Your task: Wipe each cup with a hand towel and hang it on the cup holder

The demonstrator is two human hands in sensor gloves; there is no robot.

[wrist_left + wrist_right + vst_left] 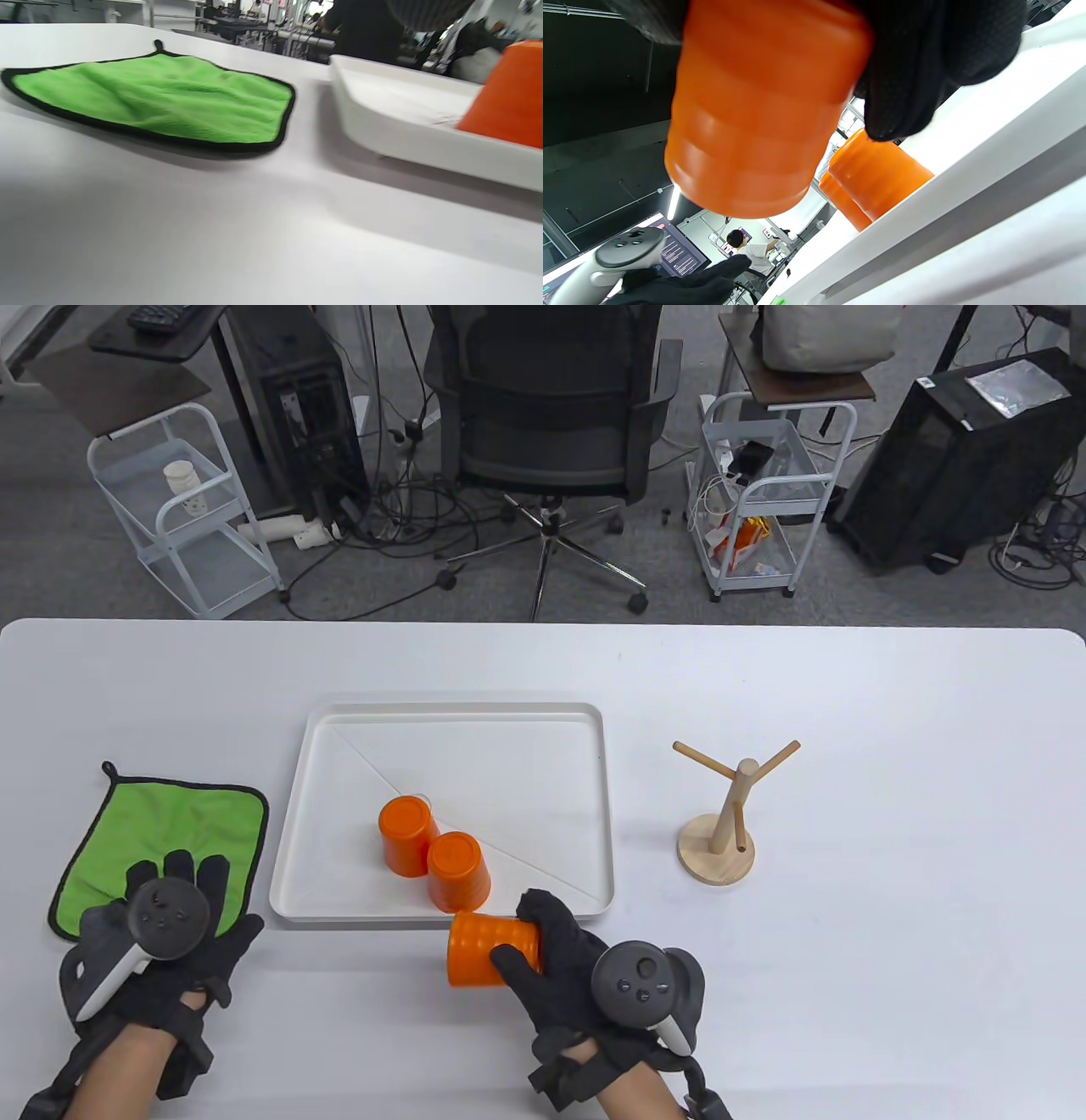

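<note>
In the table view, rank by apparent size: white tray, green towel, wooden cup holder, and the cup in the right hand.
1. white tray
2. green towel, partly covered by the left hand
3. wooden cup holder
4. orange cup in the right hand, partly hidden, so its place behind the holder is unsure

The held cup's (484, 948) handle, if any, seems hidden under the right hand (585, 967).

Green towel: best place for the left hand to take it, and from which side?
The near edge, approached from the person's side. The green towel lies flat on the table, so there is no raised part to wrap; its black-bound near border lies right under the left hand, which rests on that end. Pinching that border and lifting looks easiest.
</note>
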